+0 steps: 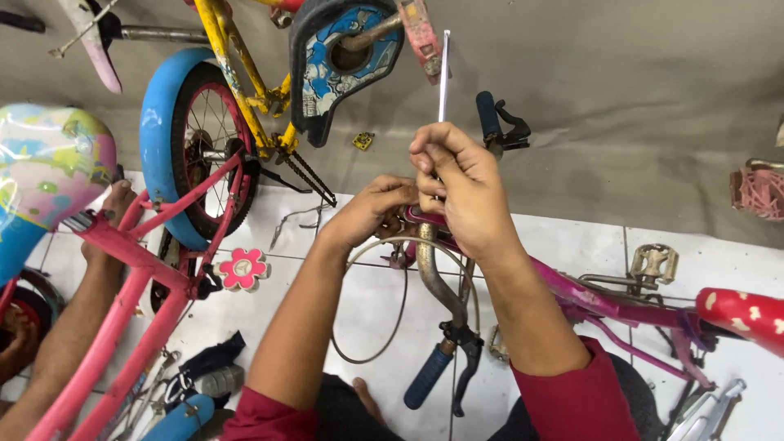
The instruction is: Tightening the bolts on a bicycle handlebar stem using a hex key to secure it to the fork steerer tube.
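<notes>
bright even light | soft shadows | sharp focus | wide-angle edge distortion

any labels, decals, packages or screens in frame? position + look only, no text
No packages, signs or screens.
Chain guard decal: top centre, on the yellow bike, black guard with blue and white cartoon print.
Flower badge: left of centre, on the pink frame, pink petals, white centre.

Shiny bare-metal rod (443,77), glossy pink-painted frame (572,290), dull worn metal handlebar (433,273), smooth glazed floor tiles (563,237).
</notes>
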